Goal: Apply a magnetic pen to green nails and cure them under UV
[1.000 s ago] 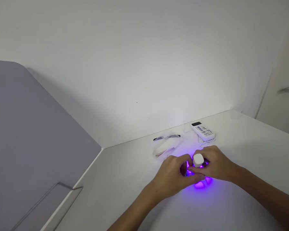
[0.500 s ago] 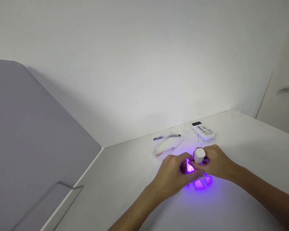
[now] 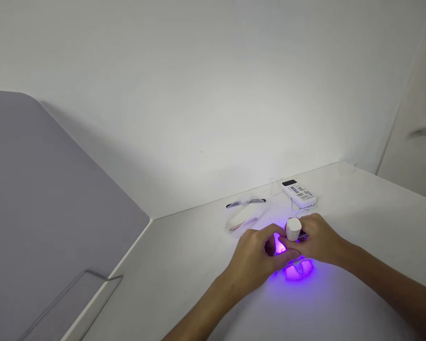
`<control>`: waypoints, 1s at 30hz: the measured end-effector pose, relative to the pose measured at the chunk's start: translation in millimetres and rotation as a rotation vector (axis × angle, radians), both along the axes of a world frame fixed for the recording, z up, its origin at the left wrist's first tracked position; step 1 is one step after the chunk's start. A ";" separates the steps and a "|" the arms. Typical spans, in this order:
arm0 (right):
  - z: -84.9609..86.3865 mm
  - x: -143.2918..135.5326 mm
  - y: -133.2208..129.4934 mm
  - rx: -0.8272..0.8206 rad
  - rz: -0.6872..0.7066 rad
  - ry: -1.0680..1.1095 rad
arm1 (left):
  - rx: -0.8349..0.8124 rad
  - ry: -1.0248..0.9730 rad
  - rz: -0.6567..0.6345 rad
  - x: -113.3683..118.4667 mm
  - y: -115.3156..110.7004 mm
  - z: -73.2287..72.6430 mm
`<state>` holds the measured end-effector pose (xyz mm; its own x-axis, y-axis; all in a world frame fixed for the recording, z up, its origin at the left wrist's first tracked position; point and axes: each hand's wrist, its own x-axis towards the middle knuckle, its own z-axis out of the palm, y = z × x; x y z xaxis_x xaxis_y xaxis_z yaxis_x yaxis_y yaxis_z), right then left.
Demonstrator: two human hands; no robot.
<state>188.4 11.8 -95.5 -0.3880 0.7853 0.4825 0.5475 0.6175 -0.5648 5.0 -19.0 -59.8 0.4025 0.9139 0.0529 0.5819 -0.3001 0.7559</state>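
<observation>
My right hand holds a small white lamp device that throws violet light down onto the white table. My left hand rests on the table with its fingers curled under the light, fingertips glowing pink and touching the right hand's fingers. Lit patches glow on the table beneath both hands. Whatever lies between the fingers under the lamp is hidden.
A white remote control with a thin white cord lies behind the hands near the wall. A clear plastic bag with small items sits to its left. A grey panel stands at the left. A door with a handle is at right.
The white lamp has risen slightly and tilted more upright in my right hand. The violet patches on the table have shifted and merged; my left fingertips are lit brighter.
</observation>
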 end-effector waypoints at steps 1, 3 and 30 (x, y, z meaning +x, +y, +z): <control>-0.3 0.1 0.0 -0.005 0.000 0.002 | -0.001 -0.002 0.004 0.1 0.3 -0.6; -0.8 0.4 -0.1 -0.004 0.004 -0.001 | 0.004 -0.011 0.012 0.2 0.9 -1.7; 1.0 1.1 -0.4 0.064 0.026 -0.014 | 0.045 0.065 -0.155 -6.4 -0.3 13.7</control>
<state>189.5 11.4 -94.5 -0.4148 0.7428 0.5256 0.5382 0.6660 -0.5165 -1.3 -19.4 -46.1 0.5427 0.8377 0.0617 0.5730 -0.4230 0.7019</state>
